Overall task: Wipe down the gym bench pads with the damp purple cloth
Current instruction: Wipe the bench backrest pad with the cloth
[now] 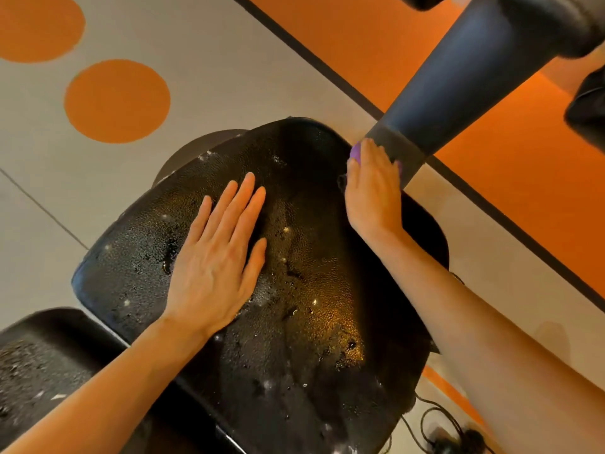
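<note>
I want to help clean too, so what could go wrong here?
The black textured bench pad is covered in wet droplets, so the flat left hand leaning on it could slip. The damp purple cloth sits mostly hidden under the right hand at the pad's far edge, so it might drop off.

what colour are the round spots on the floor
Orange spots on a pale grey floor, clearest in the head view, upper left.

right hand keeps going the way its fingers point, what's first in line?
Probably the dark padded arm slanting down from the upper right. The right hand, with the purple cloth under it, already sits at that arm's lower end at the bench pad edge; depth is unclear.
</note>
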Tool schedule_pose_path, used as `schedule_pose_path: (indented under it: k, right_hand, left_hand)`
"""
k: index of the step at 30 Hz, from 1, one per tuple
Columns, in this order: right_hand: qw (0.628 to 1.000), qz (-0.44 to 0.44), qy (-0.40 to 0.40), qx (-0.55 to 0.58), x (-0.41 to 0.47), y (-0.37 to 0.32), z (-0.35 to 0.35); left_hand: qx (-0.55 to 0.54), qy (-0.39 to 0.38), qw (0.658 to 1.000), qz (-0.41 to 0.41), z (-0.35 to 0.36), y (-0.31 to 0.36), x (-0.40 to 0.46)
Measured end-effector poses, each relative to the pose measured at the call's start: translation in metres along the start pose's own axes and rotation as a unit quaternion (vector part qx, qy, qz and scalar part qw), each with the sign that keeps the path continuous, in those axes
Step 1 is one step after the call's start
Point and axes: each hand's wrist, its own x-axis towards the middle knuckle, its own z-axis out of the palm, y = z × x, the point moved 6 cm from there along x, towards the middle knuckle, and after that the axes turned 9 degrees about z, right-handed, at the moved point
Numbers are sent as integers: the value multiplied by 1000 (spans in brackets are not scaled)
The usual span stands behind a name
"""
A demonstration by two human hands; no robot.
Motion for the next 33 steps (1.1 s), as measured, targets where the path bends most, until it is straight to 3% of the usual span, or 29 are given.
schedule_pose_path:
  k: [3, 6, 8, 10, 12, 14, 16, 18, 20, 21, 24, 26, 28, 31, 33]
  right_hand:
    - [999, -39, -6, -29, -53, -17, 8]
    - [984, -162, -66, -36, -133, -9, 3]
    - [973, -209, -97, -27, -120, -8, 4]
    - [985, -155, -60, -43, -69, -18, 8]
    - [998, -39, -9, -57, -17, -29, 11]
    - [997, 37, 15, -58, -11, -43, 16]
    - [997, -27, 3, -70, -55, -61, 23]
    - [982, -165, -58, -65, -113, -72, 25]
    - [963, -244, -99, -57, -115, -70, 24]
    - [966, -232, -90, -64, -90, -67, 23]
    - [997, -25, -35, -59, -3, -66, 21]
    - [998, 35, -23, -44, -11, -89, 29]
    - [994, -90, -36, -53, -61, -125, 40]
    - [951, -284, -106, -67, -92, -135, 38]
    - [959, -252, -106, -78, -46, -118, 35]
  left_hand:
    - [-25, 29, 999, -32, -11, -7, -10]
    - [-32, 50, 994, -89, -25, -28, -33]
    - [-27, 53, 990, -125, -30, -41, -48]
    - [-21, 45, 987, -153, -28, -49, -57]
    - [-3, 36, 987, -159, -23, -50, -61]
    - [20, 38, 987, -157, -20, -50, -62]
    - [29, 41, 986, -160, -19, -50, -61]
    - [27, 48, 985, -166, -20, -50, -61]
    - [26, 51, 984, -168, -21, -49, -61]
    - [25, 52, 984, -167, -21, -49, -60]
    - [22, 61, 984, -168, -23, -49, -60]
    - [23, 61, 983, -169, -23, -48, -60]
    - [19, 62, 984, -168, -23, -48, -59]
    - [20, 56, 984, -170, -23, -49, -59]
    - [20, 53, 983, -172, -23, -50, -60]
